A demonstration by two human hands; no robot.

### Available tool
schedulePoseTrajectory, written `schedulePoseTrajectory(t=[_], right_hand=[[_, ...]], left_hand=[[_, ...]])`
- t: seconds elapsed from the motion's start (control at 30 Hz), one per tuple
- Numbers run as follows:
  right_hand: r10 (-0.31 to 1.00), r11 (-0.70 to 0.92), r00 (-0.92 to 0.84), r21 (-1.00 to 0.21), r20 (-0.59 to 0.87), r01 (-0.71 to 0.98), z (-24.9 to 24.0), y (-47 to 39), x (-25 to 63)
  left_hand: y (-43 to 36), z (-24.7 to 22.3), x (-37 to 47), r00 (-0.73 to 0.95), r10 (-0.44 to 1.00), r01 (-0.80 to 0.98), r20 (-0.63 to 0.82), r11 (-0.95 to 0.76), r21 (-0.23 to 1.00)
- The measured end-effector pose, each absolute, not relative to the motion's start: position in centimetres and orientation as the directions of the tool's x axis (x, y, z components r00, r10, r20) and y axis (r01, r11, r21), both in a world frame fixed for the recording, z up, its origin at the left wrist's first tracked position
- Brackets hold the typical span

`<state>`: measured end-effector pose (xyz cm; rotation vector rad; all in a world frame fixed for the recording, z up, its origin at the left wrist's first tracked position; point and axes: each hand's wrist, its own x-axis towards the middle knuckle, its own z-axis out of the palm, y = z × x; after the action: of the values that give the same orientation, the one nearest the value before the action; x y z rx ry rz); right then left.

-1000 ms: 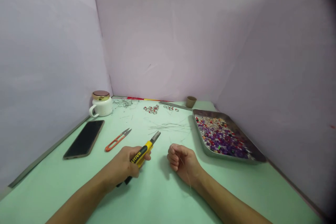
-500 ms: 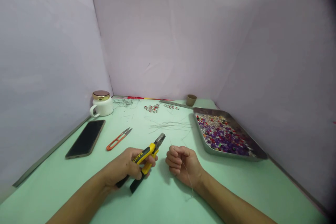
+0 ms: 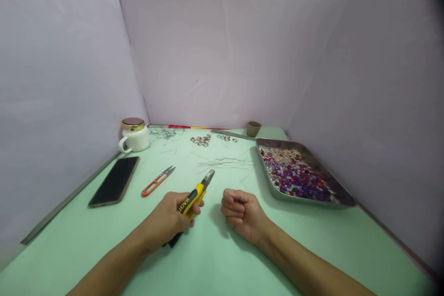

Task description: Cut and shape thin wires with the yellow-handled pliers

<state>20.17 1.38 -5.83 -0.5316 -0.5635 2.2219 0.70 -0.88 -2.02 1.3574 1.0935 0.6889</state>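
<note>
My left hand (image 3: pixel 176 215) is wrapped round yellow and black pliers (image 3: pixel 196 196), whose metal jaws point up and to the right. To the right of the pliers, my right hand (image 3: pixel 241 212) rests palm up with its fingers curled and thumb against them; whatever it pinches is too small to make out. Thin wires (image 3: pixel 225 163) lie on the green table (image 3: pixel 208 268) beyond both hands. Small rings of red and clear beads (image 3: pixel 201 140) sit farther back. Orange thread snips (image 3: pixel 157 181) lie to the left of the pliers.
A metal tray (image 3: pixel 294 198) of mixed beads stands at the right. On the left are a phone (image 3: pixel 115 181) and a white lidded mug (image 3: pixel 136 139). At the back are a small brown cup (image 3: pixel 253 129), tangled wire (image 3: pixel 164 134) and a bundle of straight wires (image 3: pixel 232 134).
The pliers' handles have been squeezed together in my left hand. The wire that hung from my right hand no longer shows. The view has tilted slightly down.
</note>
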Motion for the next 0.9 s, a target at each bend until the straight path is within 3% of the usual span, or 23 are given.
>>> schedulePoseTrajectory(t=[0.27,0.47,0.6,0.73,0.9], right_hand=[[0.847,-0.466,-0.500,-0.707,-0.182,-0.532,-5.7,1.6,20.5],[0.870,-0.396,-0.452,-0.826,-0.197,-0.402,-5.7,2.6,21.1],[0.900,-0.273,-0.398,-0.941,-0.178,-0.198,-6.1,2.9,21.2],[0.893,-0.276,-0.381,-0.960,-0.241,-0.040,-6.4,3.0,20.9],[0.888,-0.278,-0.381,-0.961,-0.256,-0.003,-6.6,3.1,20.7]], left_hand=[[-0.6,-1.2,0.5,0.368,0.890,0.272,-0.269,0.174,0.947],[-0.3,-1.1,0.4,0.380,0.866,0.339,-0.324,0.195,0.920],[0.1,-2.4,0.3,0.364,0.875,0.428,-0.319,0.147,0.892],[0.4,-4.4,0.3,0.349,0.892,0.497,-0.286,0.082,0.864],[0.6,-5.1,0.2,0.356,0.897,0.521,-0.260,0.041,0.853]])
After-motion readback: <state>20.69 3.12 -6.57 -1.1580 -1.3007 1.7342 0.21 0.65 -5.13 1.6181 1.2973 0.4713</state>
